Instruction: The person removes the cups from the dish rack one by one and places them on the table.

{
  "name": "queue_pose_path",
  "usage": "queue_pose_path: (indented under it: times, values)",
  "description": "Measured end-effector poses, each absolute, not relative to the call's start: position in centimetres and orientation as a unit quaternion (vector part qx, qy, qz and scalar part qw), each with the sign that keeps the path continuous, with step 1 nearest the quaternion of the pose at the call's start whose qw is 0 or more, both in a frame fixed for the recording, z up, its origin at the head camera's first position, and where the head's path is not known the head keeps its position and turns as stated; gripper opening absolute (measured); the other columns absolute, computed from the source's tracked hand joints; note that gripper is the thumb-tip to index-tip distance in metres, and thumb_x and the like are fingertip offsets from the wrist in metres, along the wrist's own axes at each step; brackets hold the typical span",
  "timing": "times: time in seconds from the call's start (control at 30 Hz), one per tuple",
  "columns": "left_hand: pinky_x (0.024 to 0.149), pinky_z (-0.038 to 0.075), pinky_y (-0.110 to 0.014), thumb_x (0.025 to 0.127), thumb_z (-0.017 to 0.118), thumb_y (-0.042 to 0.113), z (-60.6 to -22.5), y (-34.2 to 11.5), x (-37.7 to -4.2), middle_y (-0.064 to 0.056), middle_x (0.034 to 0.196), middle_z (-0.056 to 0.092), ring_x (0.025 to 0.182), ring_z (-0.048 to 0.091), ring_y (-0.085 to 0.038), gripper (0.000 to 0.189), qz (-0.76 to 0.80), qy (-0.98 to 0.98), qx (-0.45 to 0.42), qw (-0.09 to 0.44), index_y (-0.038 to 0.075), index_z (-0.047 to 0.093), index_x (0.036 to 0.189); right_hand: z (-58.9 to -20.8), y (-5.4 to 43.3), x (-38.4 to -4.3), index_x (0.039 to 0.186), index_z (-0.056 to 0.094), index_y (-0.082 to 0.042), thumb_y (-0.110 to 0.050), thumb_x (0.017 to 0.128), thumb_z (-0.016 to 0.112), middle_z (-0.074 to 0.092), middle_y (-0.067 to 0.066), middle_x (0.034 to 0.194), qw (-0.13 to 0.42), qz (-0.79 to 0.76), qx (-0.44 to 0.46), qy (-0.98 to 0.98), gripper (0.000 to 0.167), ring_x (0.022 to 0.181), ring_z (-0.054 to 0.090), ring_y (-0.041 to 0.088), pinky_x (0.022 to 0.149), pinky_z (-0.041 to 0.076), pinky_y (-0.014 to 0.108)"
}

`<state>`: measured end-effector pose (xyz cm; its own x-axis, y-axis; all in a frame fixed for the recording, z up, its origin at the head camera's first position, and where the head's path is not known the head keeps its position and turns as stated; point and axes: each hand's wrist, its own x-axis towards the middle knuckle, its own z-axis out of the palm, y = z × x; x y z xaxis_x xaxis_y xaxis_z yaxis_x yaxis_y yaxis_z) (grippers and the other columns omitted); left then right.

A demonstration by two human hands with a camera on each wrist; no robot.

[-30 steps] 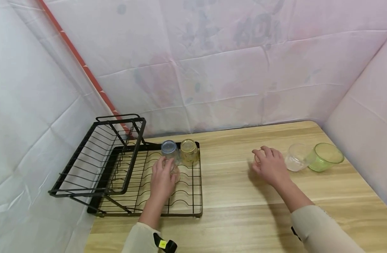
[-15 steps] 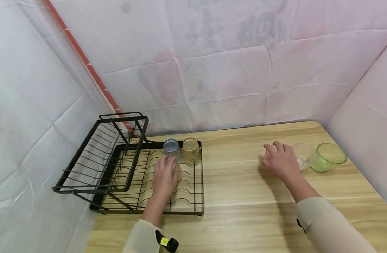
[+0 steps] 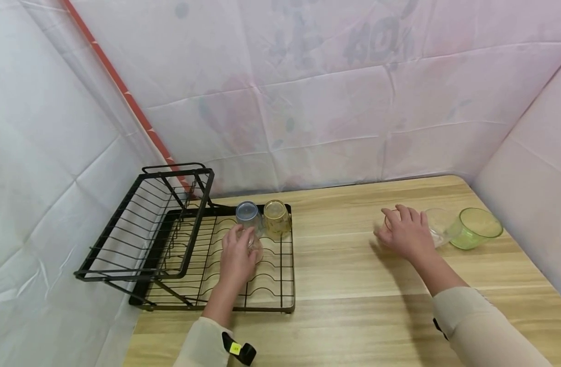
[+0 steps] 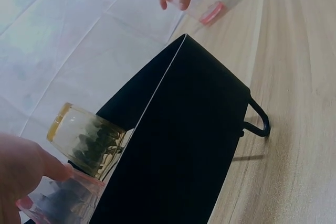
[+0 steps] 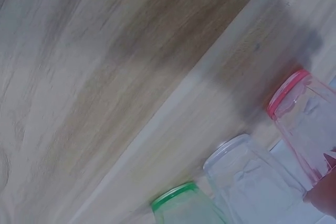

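Note:
In the head view my left hand grips a pink-tinted glass on the lower rack, its fingers around the upper part. A blue-rimmed glass and a yellow glass stand upside down just behind it. My right hand is over another glass, whose pink base shows in the right wrist view; its thumb stands out from the glass and its fingers are spread. Beside that glass are a clear glass and a green glass. The hand covers much of the pink one in the head view.
A black two-tier dish rack stands at the left of the wooden table, its raised upper basket to the left of my left hand. White sheeting closes off the back and both sides.
My right hand has moved right with the pink glass, up beside the clear one; its thumb has since spread outward. My left hand has stayed at its glass on the rack.

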<state>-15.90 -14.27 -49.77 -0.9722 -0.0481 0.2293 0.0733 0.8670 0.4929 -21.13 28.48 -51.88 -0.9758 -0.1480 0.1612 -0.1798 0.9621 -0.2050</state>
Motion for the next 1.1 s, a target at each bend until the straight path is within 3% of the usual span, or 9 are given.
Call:
queue_pose_path:
  times: [0.2,0.5,0.63,0.73,0.83,1.0,1.1]
  values:
    - [0.088,0.051,-0.054,0.077,0.081,0.004,-49.3,-14.6,-15.7,-0.011,0.141,0.042,0.135,0.034,-0.039,0.059,-0.313,-0.943,0.006,0.116,0.018,0.06,0.131,-51.5,28.1,-20.8,0.143,0.043,-0.01,-0.055,0.09,0.06,0.03,0.028,0.148,0.083,0.114,0.082,-0.987,0.071,0.138,0.02,0.051,0.109,0.003,0.074]
    - [0.102,0.049,-0.042,0.083,0.078,0.009,-48.7,-14.9,-15.4,-0.014,0.146,0.034,0.137,0.037,-0.032,0.058,-0.511,-0.856,0.047,0.068,0.017,0.055,0.135,-51.1,24.8,-20.0,0.134,0.052,-0.005,-0.044,0.087,0.068,0.045,0.03,0.137,0.176,0.137,0.145,-0.964,0.063,0.131,0.035,0.048,0.111,0.019,0.065]
    - [0.102,0.049,-0.04,0.084,0.078,0.01,-48.9,-14.8,-15.0,-0.014,0.139,0.041,0.131,0.046,-0.032,0.056,-0.58,-0.81,0.05,0.068,0.016,0.054,0.135,-51.1,22.6,-19.2,0.134,0.053,-0.005,-0.039,0.087,0.07,0.049,0.027,0.133,0.193,0.171,0.17,-0.951,0.06,0.129,0.039,0.045,0.111,0.023,0.063]
    - [0.095,0.051,-0.037,0.085,0.077,0.012,-49.0,-14.7,-14.8,-0.012,0.136,0.049,0.125,0.051,-0.032,0.054,-0.613,-0.785,0.048,0.069,0.015,0.055,0.134,-51.0,20.8,-18.3,0.135,0.053,-0.006,-0.035,0.087,0.071,0.051,0.026,0.132,0.197,0.209,0.182,-0.94,0.059,0.127,0.042,0.045,0.109,0.029,0.063]
    - [0.097,0.05,-0.037,0.086,0.076,0.011,-49.0,-14.4,-14.6,-0.01,0.139,0.051,0.123,0.054,-0.03,0.054,-0.642,-0.763,0.049,0.06,0.015,0.053,0.134,-50.7,18.7,-17.2,0.137,0.052,-0.007,-0.033,0.089,0.071,0.05,0.025,0.134,0.175,0.258,0.187,-0.932,0.058,0.127,0.044,0.045,0.104,0.035,0.063]
    - [0.087,0.056,-0.032,0.087,0.071,0.006,-48.4,-13.4,-13.9,-0.012,0.142,0.045,0.121,0.054,-0.032,0.054,-0.699,-0.712,0.05,0.03,0.011,0.05,0.136,-50.3,15.4,-15.1,0.144,0.046,-0.012,-0.036,0.095,0.064,0.046,0.02,0.142,0.099,0.347,0.179,-0.915,0.058,0.132,0.042,0.04,0.104,0.039,0.06]
    - [0.079,0.058,-0.029,0.087,0.07,0.004,-47.8,-12.4,-13.5,-0.013,0.141,0.044,0.119,0.055,-0.028,0.054,-0.726,-0.686,0.046,0.016,0.008,0.049,0.137,-50.0,13.8,-14.1,0.147,0.043,-0.015,-0.037,0.097,0.061,0.047,0.016,0.143,0.06,0.414,0.169,-0.893,0.058,0.125,0.049,0.035,0.099,0.045,0.056]
